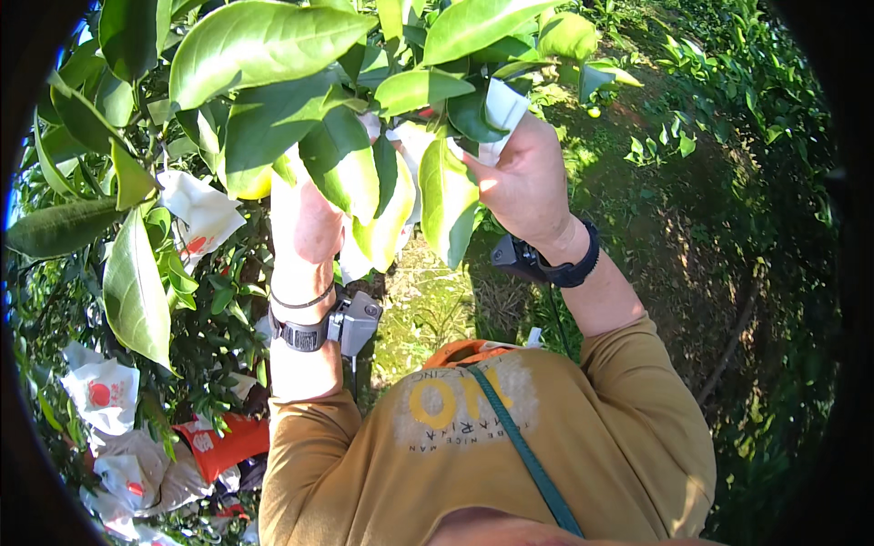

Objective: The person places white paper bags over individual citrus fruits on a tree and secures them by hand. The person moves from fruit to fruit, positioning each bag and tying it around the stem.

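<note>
My right hand (529, 177) is raised among the leafy branches of a fruit tree, its thumb and fingers closed on a white paper bag (504, 117). Across from it, my left hand (317, 218) reaches up behind broad green leaves (341, 164); the leaves hide its fingers, so its hold cannot be seen. More white bag material shows between the two hands, partly covered by leaves. A yellow-green fruit (252, 183) peeks out beside my left hand. Both wrists carry straps with small grey devices.
White paper bags with red prints hang at the left, one (201, 211) near the branches and another (104, 396) lower. A red bag (225, 443) lies among them at lower left. Grass (430, 293) is below my hands, with dark foliage (765, 205) at the right.
</note>
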Available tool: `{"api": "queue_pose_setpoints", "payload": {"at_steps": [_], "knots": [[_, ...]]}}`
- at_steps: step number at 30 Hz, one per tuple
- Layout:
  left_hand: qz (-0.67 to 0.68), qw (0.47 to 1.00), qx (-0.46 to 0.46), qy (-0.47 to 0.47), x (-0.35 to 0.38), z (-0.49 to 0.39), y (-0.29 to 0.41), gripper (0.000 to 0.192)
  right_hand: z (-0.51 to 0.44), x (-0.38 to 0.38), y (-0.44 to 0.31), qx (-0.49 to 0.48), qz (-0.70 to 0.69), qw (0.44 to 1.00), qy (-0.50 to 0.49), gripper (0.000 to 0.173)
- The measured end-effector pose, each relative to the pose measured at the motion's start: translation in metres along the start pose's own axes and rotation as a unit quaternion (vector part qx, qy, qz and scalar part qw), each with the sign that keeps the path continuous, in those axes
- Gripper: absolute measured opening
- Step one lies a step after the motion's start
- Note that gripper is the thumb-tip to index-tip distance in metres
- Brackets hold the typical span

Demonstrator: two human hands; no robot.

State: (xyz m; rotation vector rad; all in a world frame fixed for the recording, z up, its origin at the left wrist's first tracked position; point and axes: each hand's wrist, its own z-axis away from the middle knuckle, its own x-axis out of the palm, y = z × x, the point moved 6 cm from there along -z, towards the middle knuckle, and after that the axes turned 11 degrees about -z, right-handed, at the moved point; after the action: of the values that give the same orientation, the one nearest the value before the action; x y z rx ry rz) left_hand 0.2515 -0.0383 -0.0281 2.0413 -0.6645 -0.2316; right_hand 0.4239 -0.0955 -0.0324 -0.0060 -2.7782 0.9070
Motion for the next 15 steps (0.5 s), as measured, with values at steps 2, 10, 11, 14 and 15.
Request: {"api": "queue_pose_setpoints", "payload": {"at_steps": [2, 10, 11, 14, 15], "knots": [[0.085, 0.996, -0.026, 0.002, -0.003, 0.002, -0.008, 0.025, 0.001, -0.007, -0.007, -0.058, 0.023, 0.998, -0.01, 0.023], [0.172, 0.984, -0.007, 0.042, 0.004, -0.004, -0.026, 0.031, -0.013, -0.048, -0.004, -0.174, -0.014, 0.984, -0.028, 0.028], [0.17, 0.981, -0.002, 0.09, 0.004, -0.005, -0.028, 0.033, -0.014, -0.052, 0.018, -0.058, -0.153, 0.986, 0.027, 0.027], [0.052, 0.997, 0.031, 0.042, 0.007, -0.005, -0.017, 0.029, -0.02, -0.05, 0.027, -0.132, -0.044, 0.99, 0.021, 0.027], [0.029, 0.998, 0.048, 0.032, 0.008, -0.006, -0.016, 0.031, -0.023, -0.055, 0.026, -0.194, 0.054, 0.979, 0.028, 0.027]]}}
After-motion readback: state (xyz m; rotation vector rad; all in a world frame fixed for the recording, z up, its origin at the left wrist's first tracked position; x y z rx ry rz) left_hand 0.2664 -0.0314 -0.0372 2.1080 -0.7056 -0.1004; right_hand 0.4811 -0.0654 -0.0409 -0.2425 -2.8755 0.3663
